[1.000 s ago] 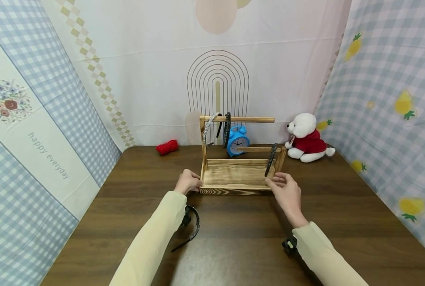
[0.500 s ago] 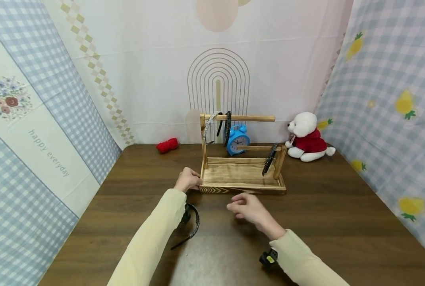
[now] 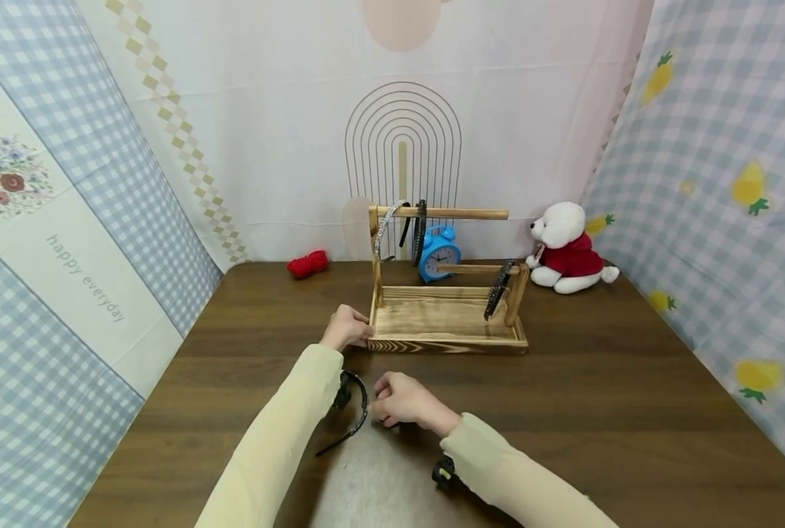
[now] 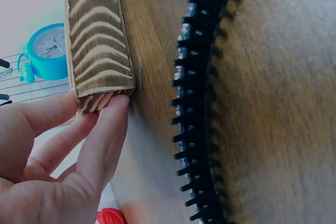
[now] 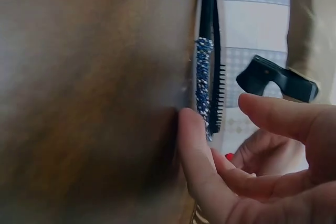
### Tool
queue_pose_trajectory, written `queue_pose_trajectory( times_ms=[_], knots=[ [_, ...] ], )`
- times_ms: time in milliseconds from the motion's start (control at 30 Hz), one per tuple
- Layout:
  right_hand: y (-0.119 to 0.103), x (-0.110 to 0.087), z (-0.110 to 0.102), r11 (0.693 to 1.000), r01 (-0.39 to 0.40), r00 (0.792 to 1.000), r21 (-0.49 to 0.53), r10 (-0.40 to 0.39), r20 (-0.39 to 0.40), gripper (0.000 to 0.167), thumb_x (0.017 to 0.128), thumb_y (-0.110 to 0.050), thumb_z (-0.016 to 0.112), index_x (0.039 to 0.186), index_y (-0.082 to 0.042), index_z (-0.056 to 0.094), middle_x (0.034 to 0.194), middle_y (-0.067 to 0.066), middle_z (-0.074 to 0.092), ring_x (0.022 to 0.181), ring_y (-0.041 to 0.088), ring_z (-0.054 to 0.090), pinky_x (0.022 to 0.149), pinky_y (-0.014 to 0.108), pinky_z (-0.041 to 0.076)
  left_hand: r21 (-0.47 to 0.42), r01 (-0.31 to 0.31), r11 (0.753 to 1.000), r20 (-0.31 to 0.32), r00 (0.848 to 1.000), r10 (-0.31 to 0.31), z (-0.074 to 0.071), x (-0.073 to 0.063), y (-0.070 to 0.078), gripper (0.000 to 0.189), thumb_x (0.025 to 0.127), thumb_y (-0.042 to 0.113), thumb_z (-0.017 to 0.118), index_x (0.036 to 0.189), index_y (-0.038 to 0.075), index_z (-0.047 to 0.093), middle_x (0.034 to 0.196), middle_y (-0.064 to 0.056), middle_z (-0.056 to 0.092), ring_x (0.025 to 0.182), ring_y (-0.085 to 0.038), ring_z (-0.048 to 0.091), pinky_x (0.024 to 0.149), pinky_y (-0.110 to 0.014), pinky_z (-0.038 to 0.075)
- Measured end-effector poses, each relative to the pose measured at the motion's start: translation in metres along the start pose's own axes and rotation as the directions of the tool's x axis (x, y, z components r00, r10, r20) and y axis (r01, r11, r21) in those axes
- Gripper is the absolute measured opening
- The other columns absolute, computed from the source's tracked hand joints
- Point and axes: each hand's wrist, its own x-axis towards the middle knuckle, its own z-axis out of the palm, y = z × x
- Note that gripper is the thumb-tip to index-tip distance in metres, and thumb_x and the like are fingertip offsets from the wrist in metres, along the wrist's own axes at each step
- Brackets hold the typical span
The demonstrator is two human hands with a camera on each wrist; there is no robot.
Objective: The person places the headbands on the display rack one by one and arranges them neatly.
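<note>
At its front left corner, my left hand (image 3: 348,327) pinches the wooden rack (image 3: 448,347), with thumb and fingers against the striped end (image 4: 102,45). A black toothed headband (image 3: 364,402) with glittery beading lies on the table in front of the rack. My right hand (image 3: 406,400) is just right of this headband, fingers loosely bent. In the right wrist view a gap shows between thumb and fingers, with the headband (image 5: 203,77) beyond the fingertips; whether one finger touches it I cannot tell. A silver headband (image 3: 382,233) and a black headband (image 3: 420,235) hang on the upper bar.
Another dark headband (image 3: 498,292) hangs on the rack's lower bar (image 3: 472,270). A blue alarm clock (image 3: 439,257) stands behind the rack. Red yarn (image 3: 307,264) lies at the back left, and a white plush bear (image 3: 564,249) in red sits at the back right.
My right hand has left the rack's right end and moved left and nearer, to beside the headband on the table. My left hand keeps its grip on the rack's corner.
</note>
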Motion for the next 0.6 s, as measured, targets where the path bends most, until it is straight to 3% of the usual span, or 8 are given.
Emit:
queue_pose_trajectory(
  times_ms=[133, 300, 400, 500, 600],
  knots=[
    [-0.006, 0.010, 0.009, 0.983, 0.005, 0.999, -0.184, -0.014, -0.046, 0.037, 0.085, -0.015, 0.075, 0.110, 0.006, 0.057, 0.073, 0.010, 0.065, 0.061, 0.020, 0.066, 0.061, 0.034, 0.060, 0.014, 0.006, 1.000, -0.003, 1.000, -0.006, -0.001, 0.000, 0.001, 0.027, 0.086, -0.001, 0.070, 0.111, -0.009, 0.069, 0.095, -0.023, 0.072, 0.065, -0.017, 0.069, 0.065, -0.033, 0.063],
    [-0.013, 0.020, 0.017, 0.885, -0.010, 0.991, -0.466, -0.053, -0.122, 0.043, 0.079, -0.021, 0.082, 0.105, 0.004, 0.059, 0.071, 0.009, 0.062, 0.063, 0.022, 0.061, 0.068, 0.037, 0.055, 0.019, -0.004, 1.000, 0.002, 1.000, 0.004, -0.001, 0.000, -0.001, 0.027, 0.086, -0.001, 0.070, 0.111, -0.010, 0.069, 0.092, -0.023, 0.072, 0.061, -0.014, 0.066, 0.062, -0.031, 0.063],
    [-0.015, 0.024, 0.018, 0.849, -0.045, 0.987, -0.526, -0.045, -0.157, 0.041, 0.077, -0.013, 0.080, 0.105, 0.007, 0.058, 0.079, 0.012, 0.057, 0.072, 0.026, 0.057, 0.068, 0.040, 0.052, 0.010, -0.006, 1.000, 0.006, 1.000, 0.006, -0.001, 0.000, -0.001, 0.028, 0.086, -0.001, 0.070, 0.112, -0.010, 0.068, 0.094, -0.023, 0.072, 0.062, -0.014, 0.067, 0.063, -0.032, 0.063],
    [-0.015, 0.025, 0.016, 0.848, -0.091, 0.985, -0.522, 0.000, -0.173, 0.050, 0.079, -0.006, 0.075, 0.119, 0.012, 0.053, 0.082, 0.015, 0.061, 0.078, 0.031, 0.058, 0.067, 0.041, 0.051, 0.010, -0.006, 1.000, 0.009, 1.000, 0.006, -0.001, -0.001, 0.000, 0.029, 0.087, -0.001, 0.069, 0.114, -0.010, 0.068, 0.097, -0.024, 0.072, 0.064, -0.015, 0.068, 0.065, -0.033, 0.063],
    [-0.015, 0.023, 0.013, 0.848, -0.122, 0.984, -0.517, 0.035, -0.175, 0.053, 0.081, -0.007, 0.074, 0.124, 0.013, 0.051, 0.087, 0.018, 0.064, 0.078, 0.031, 0.058, 0.065, 0.040, 0.049, 0.015, 0.001, 1.000, 0.010, 1.000, -0.002, -0.001, -0.001, 0.001, 0.028, 0.087, -0.001, 0.069, 0.114, -0.010, 0.068, 0.098, -0.024, 0.071, 0.064, -0.014, 0.067, 0.066, -0.034, 0.063]
  ],
)
